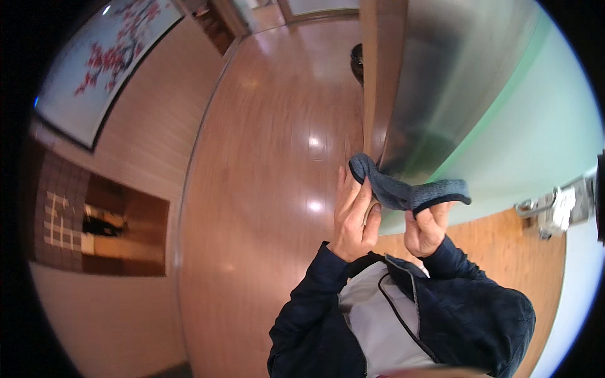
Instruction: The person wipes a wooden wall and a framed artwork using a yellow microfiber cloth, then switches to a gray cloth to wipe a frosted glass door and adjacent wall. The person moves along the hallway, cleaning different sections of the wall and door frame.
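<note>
A grey cloth (397, 191) with black edging stretches between my two hands, sagging in the middle. At its left end, my left hand (354, 217) holds it near the fingertips, the thumb bent below. My right hand (427, 230) grips the other end, with the fingers partly hidden behind the black edge. Behind the cloth stands a glass panel (439, 90), greenish along its edge, beside an upright wooden door frame (373, 71). Whether the cloth touches the glass or the frame, I cannot tell.
Wood-look floor (264, 165) runs along a panelled wall (156, 90) with a framed blossom picture (118, 56) and an opening (127, 227). A dark object (357, 61) lies partly behind the frame. At right is a metal fixture (539, 208) with white material.
</note>
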Demonstrator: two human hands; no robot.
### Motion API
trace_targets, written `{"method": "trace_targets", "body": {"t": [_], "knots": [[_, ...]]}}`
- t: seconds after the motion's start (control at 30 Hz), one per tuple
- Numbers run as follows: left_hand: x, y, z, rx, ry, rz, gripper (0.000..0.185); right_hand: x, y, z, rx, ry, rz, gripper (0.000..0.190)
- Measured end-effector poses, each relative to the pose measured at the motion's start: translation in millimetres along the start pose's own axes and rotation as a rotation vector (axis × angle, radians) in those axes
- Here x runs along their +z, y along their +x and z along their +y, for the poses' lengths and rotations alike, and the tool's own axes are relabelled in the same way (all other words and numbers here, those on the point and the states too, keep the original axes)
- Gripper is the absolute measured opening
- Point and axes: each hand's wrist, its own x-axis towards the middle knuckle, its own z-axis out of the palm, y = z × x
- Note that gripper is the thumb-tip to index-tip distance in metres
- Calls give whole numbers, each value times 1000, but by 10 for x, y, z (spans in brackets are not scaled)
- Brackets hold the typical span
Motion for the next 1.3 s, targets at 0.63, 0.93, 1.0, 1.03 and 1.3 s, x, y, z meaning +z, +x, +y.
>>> {"method": "trace_targets", "body": {"t": [0.63, 0.93, 1.0, 1.03, 1.3], "knots": [[89, -763, -77, 7, -648, -383, 49, -142, -526, -1324, 296, -109, 119, 45], [386, 469, -164, 397, -773, -459, 54, -323, 189, -1071, 164, -569, 355, 42], [385, 589, -204, 478, -860, -432, 53, -198, 225, -1162, 230, -649, 397, 41], [381, 585, -268, 440, -863, -467, 52, -69, 179, -1210, 277, -708, 386, 41], [596, -782, -1378, 276, -770, -698, 53, 1251, -1422, -1276, 675, -588, 595, 44]]}}
